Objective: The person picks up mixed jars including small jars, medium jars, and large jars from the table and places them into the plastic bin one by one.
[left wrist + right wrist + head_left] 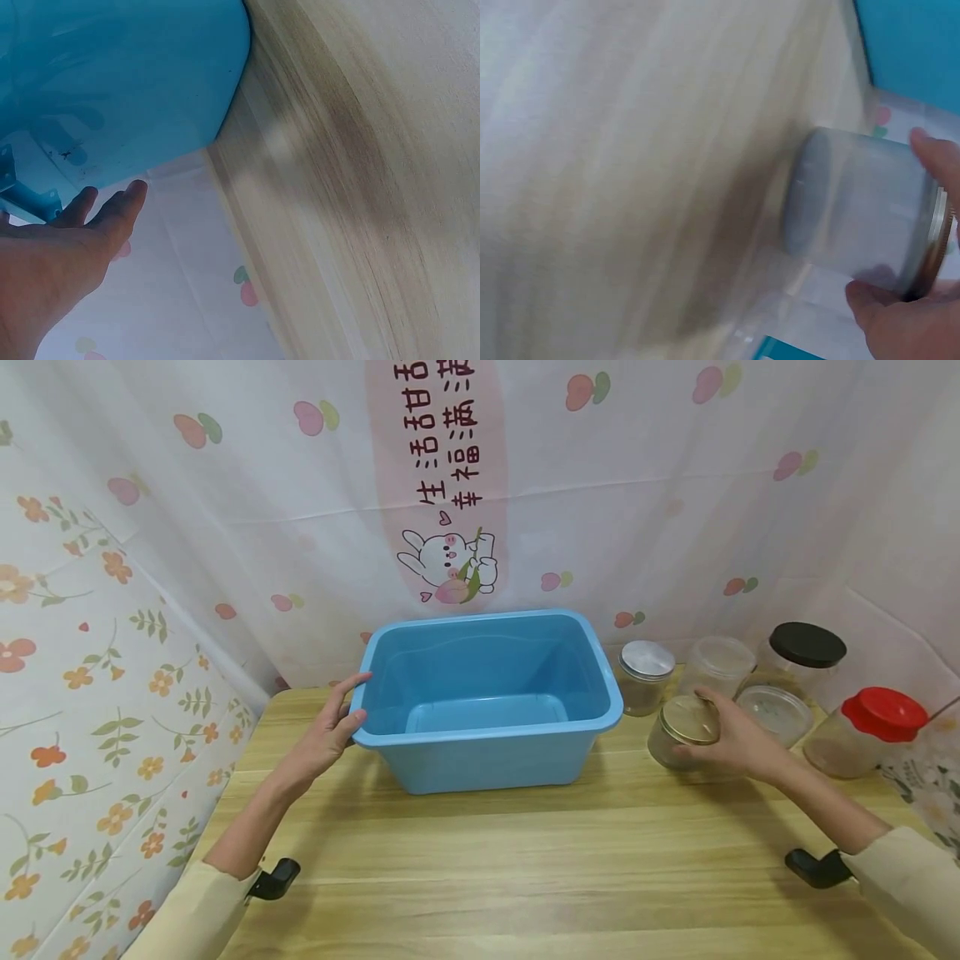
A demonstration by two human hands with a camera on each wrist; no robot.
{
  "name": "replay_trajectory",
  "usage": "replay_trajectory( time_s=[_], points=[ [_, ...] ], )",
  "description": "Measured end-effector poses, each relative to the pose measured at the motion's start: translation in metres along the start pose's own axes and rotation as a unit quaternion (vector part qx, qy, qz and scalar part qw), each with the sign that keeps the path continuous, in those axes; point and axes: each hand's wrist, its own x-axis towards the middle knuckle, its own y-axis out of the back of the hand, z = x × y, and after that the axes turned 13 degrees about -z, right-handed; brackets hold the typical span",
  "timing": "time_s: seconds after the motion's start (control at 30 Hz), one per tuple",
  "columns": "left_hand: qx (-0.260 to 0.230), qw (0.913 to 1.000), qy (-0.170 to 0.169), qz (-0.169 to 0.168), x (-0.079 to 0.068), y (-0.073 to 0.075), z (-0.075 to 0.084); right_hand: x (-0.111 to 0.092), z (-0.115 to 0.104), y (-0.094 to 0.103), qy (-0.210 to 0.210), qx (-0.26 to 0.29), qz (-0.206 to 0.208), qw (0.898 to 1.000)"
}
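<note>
A blue plastic tub stands upright on the wooden table. My left hand holds its left end at the rim; in the left wrist view some fingers reach along the outside, below the rim. To the right of the tub, my right hand grips a clear jar with a gold lid, thumb on one side and fingers on the other, near the lid. The right wrist view shows the jar's clear body upright between thumb and fingers, its base close over the table.
Around the gripped jar stand a silver-lidded jar, two clear-lidded containers, a black-lidded jar and a red-lidded jar. Printed curtains hang behind the table and at both sides.
</note>
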Motion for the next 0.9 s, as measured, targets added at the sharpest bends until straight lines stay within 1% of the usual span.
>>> replay_trajectory(
  time_s=[0.1, 0.23, 0.4, 0.63, 0.77, 0.9],
  points=[
    [0.000, 1.0000, 0.001, 0.000, 0.000, 0.000, -0.001, -0.002, 0.004, -0.004, -0.016, 0.042, 0.005, 0.999],
    [0.001, 1.0000, 0.002, 0.000, 0.000, 0.001, 0.000, -0.004, 0.008, -0.010, -0.032, 0.102, 0.010, 0.994],
    [0.002, 1.0000, -0.002, 0.000, 0.000, 0.000, 0.002, -0.004, 0.011, -0.015, -0.035, 0.152, 0.023, 0.988],
    [-0.001, 1.0000, 0.001, -0.003, 0.001, 0.001, 0.001, -0.003, 0.013, -0.021, -0.027, 0.190, 0.046, 0.980],
    [0.000, 1.0000, -0.003, -0.002, 0.000, 0.001, 0.000, -0.003, 0.013, -0.023, -0.021, 0.204, 0.054, 0.977],
    [0.002, 1.0000, -0.004, -0.001, 0.000, 0.001, 0.000, -0.004, 0.013, -0.024, -0.016, 0.206, 0.061, 0.976]
  ],
)
